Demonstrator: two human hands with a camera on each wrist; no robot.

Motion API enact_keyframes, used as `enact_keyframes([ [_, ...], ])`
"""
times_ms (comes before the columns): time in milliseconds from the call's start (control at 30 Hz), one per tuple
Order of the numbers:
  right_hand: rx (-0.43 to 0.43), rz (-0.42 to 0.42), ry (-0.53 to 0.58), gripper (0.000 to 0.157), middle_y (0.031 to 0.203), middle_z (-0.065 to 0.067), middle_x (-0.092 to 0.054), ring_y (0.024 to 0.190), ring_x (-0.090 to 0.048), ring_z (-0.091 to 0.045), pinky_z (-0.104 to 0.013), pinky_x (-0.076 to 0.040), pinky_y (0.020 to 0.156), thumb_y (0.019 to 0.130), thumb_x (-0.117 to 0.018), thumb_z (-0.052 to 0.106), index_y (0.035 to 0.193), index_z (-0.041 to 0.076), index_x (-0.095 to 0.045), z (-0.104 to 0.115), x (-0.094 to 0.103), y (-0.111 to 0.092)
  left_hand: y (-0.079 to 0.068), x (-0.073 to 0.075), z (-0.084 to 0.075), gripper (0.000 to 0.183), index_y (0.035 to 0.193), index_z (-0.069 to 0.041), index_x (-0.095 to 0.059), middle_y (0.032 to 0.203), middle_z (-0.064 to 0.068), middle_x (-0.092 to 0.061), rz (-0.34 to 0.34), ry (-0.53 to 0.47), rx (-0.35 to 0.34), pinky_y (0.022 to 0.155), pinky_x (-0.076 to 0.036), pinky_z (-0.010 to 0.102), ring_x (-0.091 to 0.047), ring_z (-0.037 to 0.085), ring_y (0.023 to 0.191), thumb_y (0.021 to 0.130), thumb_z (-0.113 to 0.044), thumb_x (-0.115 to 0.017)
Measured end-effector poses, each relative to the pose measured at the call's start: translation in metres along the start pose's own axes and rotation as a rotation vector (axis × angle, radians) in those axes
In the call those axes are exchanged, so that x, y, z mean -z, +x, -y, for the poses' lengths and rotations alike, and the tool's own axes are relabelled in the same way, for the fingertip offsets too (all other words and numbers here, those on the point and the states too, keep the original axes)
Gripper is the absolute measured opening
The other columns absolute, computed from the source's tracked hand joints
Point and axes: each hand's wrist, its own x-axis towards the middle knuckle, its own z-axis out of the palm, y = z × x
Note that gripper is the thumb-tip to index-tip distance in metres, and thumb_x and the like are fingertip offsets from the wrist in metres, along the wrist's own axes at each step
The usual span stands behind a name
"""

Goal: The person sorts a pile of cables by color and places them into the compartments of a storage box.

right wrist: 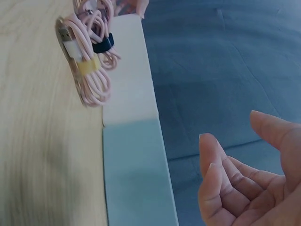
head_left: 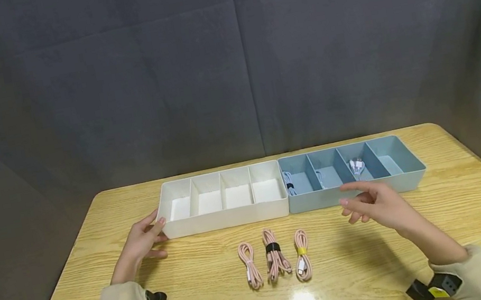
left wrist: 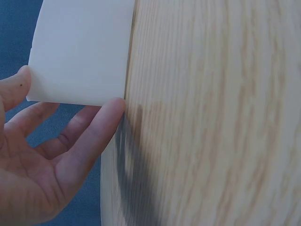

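Note:
My left hand (head_left: 142, 237) touches the left end of a white four-compartment organizer box (head_left: 226, 220), its fingers spread around the front corner. In the left wrist view the thumb meets one edge of that end and a fingertip the opposite corner by the table. My right hand (head_left: 378, 205) hovers in front of a blue organizer box (head_left: 326, 199), fingers loosely bent and holding nothing. Between the hands lie three coiled pink cables: one (head_left: 250, 265) at the left, one with a black strap (head_left: 274, 255) in the middle, and one with a yellow band (head_left: 302, 255) at the right.
The two boxes stand end to end along the back of the wooden table (head_left: 208, 295). Inside the blue box are a black-strapped pale cable (head_left: 289, 184), another pale cable (head_left: 320, 179) and one with light connectors (head_left: 357, 167). A dark curtain (head_left: 207, 70) hangs behind.

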Motion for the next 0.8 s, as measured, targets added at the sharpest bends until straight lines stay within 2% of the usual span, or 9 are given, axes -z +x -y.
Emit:
enact_keyframes([
  [333, -0.016, 0.038, 0.014, 0.046, 0.083, -0.016, -0.067, 0.064, -0.064, -0.020, -0.032, -0.053, 0.054, 0.089, -0.060, 0.017, 0.125, -0.010, -0.047, -0.004, -0.018, 0.008, 0.003, 0.001, 0.003, 0.062, 0.145, -0.011, -0.023, 0.113, 0.023, -0.045, 0.001, -0.006, 0.007, 0.063, -0.057, 0.040, -0.056, 0.032, 0.095, 0.094, -0.038, -0.046],
  [433, -0.018, 0.056, 0.030, 0.047, 0.081, -0.017, -0.066, 0.064, -0.064, -0.022, -0.030, -0.053, 0.054, 0.089, -0.060, 0.015, 0.125, -0.011, -0.046, -0.006, -0.023, 0.010, 0.000, 0.000, -0.001, 0.058, 0.145, -0.010, -0.023, 0.112, 0.024, -0.045, -0.002, 0.008, 0.007, 0.064, -0.057, 0.040, -0.055, 0.033, 0.096, 0.096, -0.034, -0.044],
  [700, -0.039, 0.099, 0.056, 0.048, 0.080, -0.019, -0.065, 0.066, -0.063, -0.032, -0.034, -0.054, 0.055, 0.090, -0.060, 0.016, 0.125, -0.013, -0.045, -0.012, -0.034, 0.012, -0.003, 0.001, -0.003, 0.069, 0.145, -0.008, -0.023, 0.107, 0.022, -0.047, 0.010, -0.002, -0.016, 0.063, -0.057, 0.039, -0.057, 0.025, 0.088, 0.092, -0.044, -0.048],
  [800, -0.034, 0.110, 0.077, 0.050, 0.079, -0.020, -0.065, 0.066, -0.063, -0.033, -0.033, -0.054, 0.054, 0.089, -0.060, 0.015, 0.127, -0.014, -0.042, -0.014, -0.038, 0.013, -0.002, 0.001, -0.002, 0.065, 0.145, -0.009, -0.024, 0.109, 0.023, -0.047, 0.004, -0.004, -0.005, 0.063, -0.057, 0.039, -0.057, 0.027, 0.090, 0.093, -0.041, -0.048],
])
